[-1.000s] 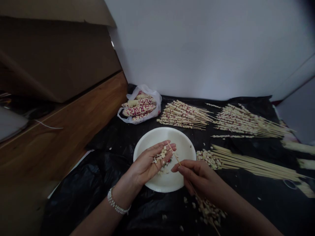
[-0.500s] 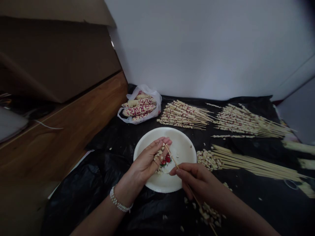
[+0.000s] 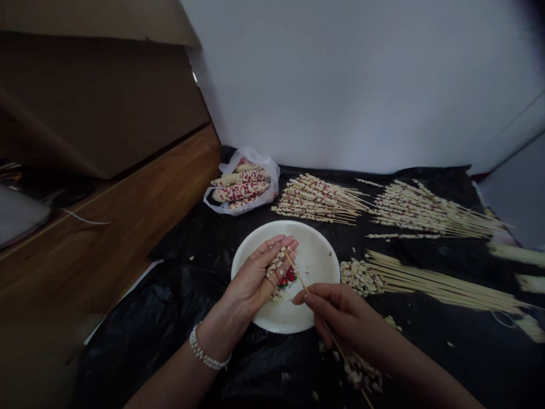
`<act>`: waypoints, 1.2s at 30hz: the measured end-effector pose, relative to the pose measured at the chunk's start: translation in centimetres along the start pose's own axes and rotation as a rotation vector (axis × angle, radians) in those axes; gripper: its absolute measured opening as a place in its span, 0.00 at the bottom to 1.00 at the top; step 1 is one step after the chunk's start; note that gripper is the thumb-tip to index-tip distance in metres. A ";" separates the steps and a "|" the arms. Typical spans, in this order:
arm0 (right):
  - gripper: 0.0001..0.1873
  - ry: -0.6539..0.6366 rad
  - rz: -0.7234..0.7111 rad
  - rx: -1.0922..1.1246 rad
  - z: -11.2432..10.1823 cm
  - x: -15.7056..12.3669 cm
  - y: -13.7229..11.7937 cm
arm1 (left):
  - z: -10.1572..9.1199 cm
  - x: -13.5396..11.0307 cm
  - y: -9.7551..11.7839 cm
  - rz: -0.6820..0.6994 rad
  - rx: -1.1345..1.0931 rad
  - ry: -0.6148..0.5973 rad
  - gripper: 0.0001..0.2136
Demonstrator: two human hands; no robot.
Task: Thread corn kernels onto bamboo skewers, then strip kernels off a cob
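Observation:
My left hand (image 3: pixel 255 277) is cupped palm-up over a white plate (image 3: pixel 315 255), holding a small heap of pale corn kernels (image 3: pixel 276 264). My right hand (image 3: pixel 336 312) pinches a thin wooden skewer (image 3: pixel 298 275) between thumb and fingers. The skewer's tip points up-left into the kernels in my left palm. Its lower part, threaded with kernels (image 3: pixel 361 375), trails back under my right wrist. A red flower print shows on the plate below my left fingers.
A plastic bag of red-and-white corn cobs (image 3: pixel 240 187) lies at the back left. Two piles of loaded skewers (image 3: pixel 319 199) (image 3: pixel 421 210) lie along the wall. Bare skewers (image 3: pixel 434 281) and loose kernels (image 3: pixel 357 274) sit right of the plate on black plastic sheeting (image 3: pixel 162 318).
My left hand has curled and tilted up a little, uncovering the plate's flower print. My right hand has slid slightly left, moving the skewer tip further into the kernels.

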State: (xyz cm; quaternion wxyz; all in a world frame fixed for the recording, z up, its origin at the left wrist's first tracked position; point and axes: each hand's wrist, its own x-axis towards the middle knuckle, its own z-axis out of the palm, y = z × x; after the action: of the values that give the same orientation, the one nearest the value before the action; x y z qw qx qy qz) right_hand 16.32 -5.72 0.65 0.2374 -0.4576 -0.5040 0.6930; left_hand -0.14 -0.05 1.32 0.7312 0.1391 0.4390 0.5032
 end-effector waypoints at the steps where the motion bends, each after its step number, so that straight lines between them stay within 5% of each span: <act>1: 0.18 0.003 0.002 -0.004 0.0 0.0 -0.1 | 0.0 0.0 0.0 -0.010 0.002 -0.006 0.10; 36: 0.19 0.016 0.001 -0.009 0.1 0.2 0.1 | 0.0 -0.1 -0.3 -0.013 0.018 -0.002 0.08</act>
State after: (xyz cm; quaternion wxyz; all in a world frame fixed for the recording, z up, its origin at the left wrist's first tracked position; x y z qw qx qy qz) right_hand 16.15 -5.63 0.50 0.2391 -0.4644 -0.5051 0.6870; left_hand 0.04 -0.30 1.16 0.7337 0.1430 0.4438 0.4943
